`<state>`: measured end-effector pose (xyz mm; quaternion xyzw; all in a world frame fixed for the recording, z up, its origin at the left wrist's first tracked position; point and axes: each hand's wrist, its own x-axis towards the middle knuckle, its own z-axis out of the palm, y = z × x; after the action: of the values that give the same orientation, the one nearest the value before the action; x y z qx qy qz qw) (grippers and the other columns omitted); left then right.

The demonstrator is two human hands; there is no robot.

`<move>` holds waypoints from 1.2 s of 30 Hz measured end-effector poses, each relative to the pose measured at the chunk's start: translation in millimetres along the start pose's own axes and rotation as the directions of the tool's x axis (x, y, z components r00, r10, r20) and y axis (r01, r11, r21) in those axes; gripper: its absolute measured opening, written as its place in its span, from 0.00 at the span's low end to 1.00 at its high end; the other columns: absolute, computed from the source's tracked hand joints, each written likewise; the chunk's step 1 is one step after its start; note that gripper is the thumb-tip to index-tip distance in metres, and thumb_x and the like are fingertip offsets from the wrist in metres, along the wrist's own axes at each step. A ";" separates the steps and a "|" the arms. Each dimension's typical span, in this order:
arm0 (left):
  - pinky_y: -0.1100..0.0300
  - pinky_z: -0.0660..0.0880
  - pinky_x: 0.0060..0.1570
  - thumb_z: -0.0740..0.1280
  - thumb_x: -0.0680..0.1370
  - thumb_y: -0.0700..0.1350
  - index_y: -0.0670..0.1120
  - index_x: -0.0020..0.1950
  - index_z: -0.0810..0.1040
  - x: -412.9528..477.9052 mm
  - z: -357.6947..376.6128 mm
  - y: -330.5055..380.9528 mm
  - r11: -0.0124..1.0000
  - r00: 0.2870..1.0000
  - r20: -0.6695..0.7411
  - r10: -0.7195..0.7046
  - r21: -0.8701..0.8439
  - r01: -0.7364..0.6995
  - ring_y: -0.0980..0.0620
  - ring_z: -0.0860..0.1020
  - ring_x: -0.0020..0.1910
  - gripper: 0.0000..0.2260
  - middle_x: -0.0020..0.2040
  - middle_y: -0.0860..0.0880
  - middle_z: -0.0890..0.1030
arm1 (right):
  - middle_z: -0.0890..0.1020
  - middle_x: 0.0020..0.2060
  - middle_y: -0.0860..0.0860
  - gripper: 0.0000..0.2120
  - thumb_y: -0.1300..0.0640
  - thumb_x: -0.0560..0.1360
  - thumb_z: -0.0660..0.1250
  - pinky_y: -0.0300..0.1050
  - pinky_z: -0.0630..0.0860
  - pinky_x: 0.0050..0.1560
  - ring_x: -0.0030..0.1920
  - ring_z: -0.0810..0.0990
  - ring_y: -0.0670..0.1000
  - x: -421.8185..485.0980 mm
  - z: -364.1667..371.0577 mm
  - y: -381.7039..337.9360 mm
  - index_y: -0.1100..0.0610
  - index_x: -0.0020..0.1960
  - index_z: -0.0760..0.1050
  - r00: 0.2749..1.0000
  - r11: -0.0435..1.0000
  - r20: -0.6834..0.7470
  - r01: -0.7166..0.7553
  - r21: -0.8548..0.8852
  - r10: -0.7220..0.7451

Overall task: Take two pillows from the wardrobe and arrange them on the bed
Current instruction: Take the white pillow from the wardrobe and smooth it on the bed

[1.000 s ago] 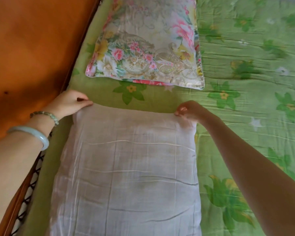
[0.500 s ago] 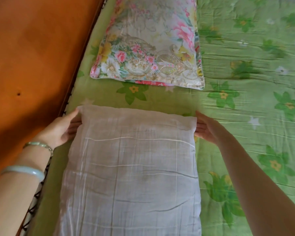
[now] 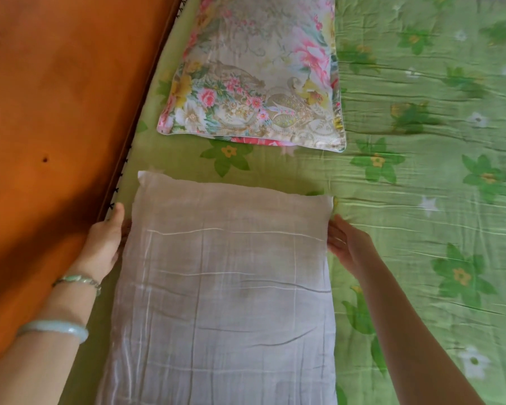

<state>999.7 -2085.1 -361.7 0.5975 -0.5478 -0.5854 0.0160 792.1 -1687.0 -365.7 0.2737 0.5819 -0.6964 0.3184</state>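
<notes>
A white pillow lies flat on the green flowered bed sheet, close to me. My left hand presses its left side with straight fingers, the fingertips hidden behind the pillow's edge. My right hand touches the right side, fingers extended toward the pillow. Beyond it, a flowered pillow lies flat on the sheet, apart from the white one by a strip of sheet.
An orange wooden headboard runs along the left, right next to both pillows. The sheet stretches wide to the right of the pillows.
Both hands left the pillow's far corners and slid back along its two sides toward me. The white pillow lies slightly nearer to me than before.
</notes>
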 end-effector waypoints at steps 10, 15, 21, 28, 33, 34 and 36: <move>0.58 0.64 0.30 0.68 0.78 0.49 0.48 0.27 0.71 -57.6 -27.1 -78.9 0.913 0.899 -0.214 0.382 0.241 -0.330 0.51 0.68 0.28 0.20 0.26 0.52 0.70 | 0.77 0.25 0.50 0.08 0.55 0.70 0.73 0.51 0.75 0.39 0.30 0.75 0.53 -32.9 -14.0 57.3 0.59 0.37 0.82 0.885 0.855 -0.351 0.094 -0.511 -0.307; 0.59 0.68 0.29 0.66 0.78 0.60 0.46 0.36 0.76 -58.5 -37.4 -77.1 0.994 0.985 -0.150 0.091 0.078 -0.080 0.49 0.75 0.30 0.19 0.29 0.51 0.77 | 0.73 0.19 0.45 0.14 0.52 0.73 0.71 0.39 0.69 0.26 0.23 0.69 0.47 -55.3 -21.6 82.2 0.59 0.33 0.78 0.953 0.963 -0.263 0.083 -0.257 -0.152; 0.61 0.71 0.46 0.63 0.74 0.65 0.50 0.50 0.79 -103.9 -79.9 -128.9 0.993 0.996 0.086 0.008 -0.114 0.002 0.58 0.82 0.43 0.19 0.42 0.56 0.83 | 0.86 0.38 0.55 0.15 0.53 0.78 0.63 0.41 0.80 0.34 0.36 0.84 0.50 -111.3 -61.9 110.6 0.59 0.42 0.84 0.985 0.985 0.039 -0.167 -0.045 0.169; 0.73 0.64 0.24 0.68 0.79 0.46 0.40 0.37 0.79 -137.6 -74.6 -163.9 0.917 0.915 -0.172 0.364 0.238 -0.320 0.59 0.71 0.26 0.14 0.27 0.50 0.73 | 0.79 0.25 0.49 0.10 0.55 0.69 0.76 0.36 0.73 0.27 0.26 0.76 0.46 -156.0 -49.2 139.5 0.57 0.31 0.80 0.973 0.946 -0.226 -0.026 -0.324 -0.051; 0.57 0.71 0.39 0.63 0.81 0.54 0.37 0.41 0.78 -134.0 -91.5 -164.1 0.959 0.973 -0.100 0.207 0.219 -0.181 0.46 0.74 0.35 0.21 0.34 0.42 0.76 | 0.75 0.27 0.50 0.20 0.44 0.70 0.72 0.41 0.71 0.33 0.30 0.72 0.50 -166.0 -45.8 158.0 0.61 0.33 0.78 0.963 0.872 -0.237 -0.004 -0.489 -0.128; 0.53 0.72 0.45 0.61 0.81 0.57 0.38 0.41 0.79 -139.0 -94.9 -169.6 0.972 0.990 -0.033 0.139 0.197 -0.130 0.44 0.76 0.39 0.23 0.38 0.40 0.78 | 0.77 0.28 0.49 0.19 0.43 0.71 0.71 0.42 0.74 0.36 0.31 0.74 0.49 -172.7 -53.6 164.7 0.58 0.34 0.78 0.968 0.898 -0.235 -0.030 -0.439 -0.083; 0.49 0.74 0.52 0.60 0.80 0.61 0.45 0.43 0.82 -150.8 -106.1 -183.9 0.984 0.997 0.064 0.046 0.168 -0.057 0.46 0.80 0.45 0.22 0.43 0.45 0.82 | 0.84 0.36 0.54 0.14 0.46 0.74 0.69 0.48 0.79 0.47 0.41 0.81 0.52 -188.2 -78.0 181.2 0.57 0.41 0.82 0.979 0.959 -0.204 -0.075 -0.275 0.018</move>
<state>1235.8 -1976.2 -347.0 0.5644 -0.6112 -0.5537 -0.0363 1052.9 -1608.4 -353.0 0.3078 0.6972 -0.5682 0.3104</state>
